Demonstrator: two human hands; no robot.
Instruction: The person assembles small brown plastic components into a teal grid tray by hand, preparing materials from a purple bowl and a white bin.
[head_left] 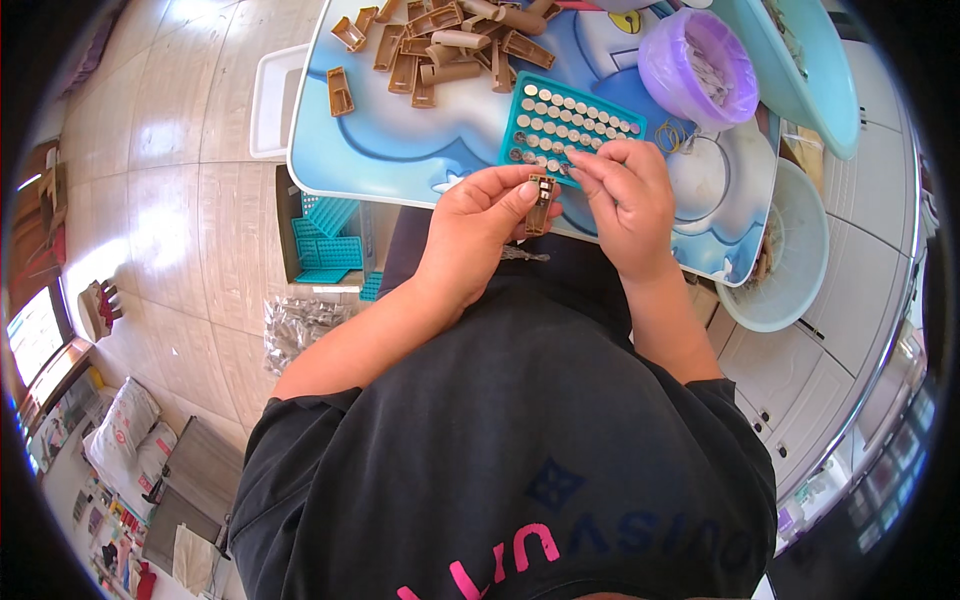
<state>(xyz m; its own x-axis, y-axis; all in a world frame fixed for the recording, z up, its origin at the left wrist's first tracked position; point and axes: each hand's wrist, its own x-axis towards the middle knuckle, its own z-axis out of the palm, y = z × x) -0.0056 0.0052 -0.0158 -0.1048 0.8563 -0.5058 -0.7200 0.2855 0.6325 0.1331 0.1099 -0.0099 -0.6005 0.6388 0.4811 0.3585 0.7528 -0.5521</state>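
My left hand (pixel 467 225) grips a small brown plastic casing (pixel 537 217) between thumb and fingers. Its open side faces up, and small shiny metal parts show at the end toward the tray. Just right of it, the thumb and forefinger of my right hand (pixel 635 205) are pinched together over the near edge of the teal tray (pixel 511 128); what they hold, if anything, is too small to name. Rows of round silver discs fill the tray. Behind it to the left lies a loose heap of brown casings (pixel 402 72), with one casing (pixel 340 92) lying apart.
On the blue patterned table (pixel 400 150), a purple lined bowl (pixel 655 60) stands right of the tray, beside thin yellow wire (pixel 668 135). Large pale basins (pixel 845 90) flank the right edge. Below left are a box of teal trays (pixel 285 240) and a bag of silvery parts (pixel 300 325).
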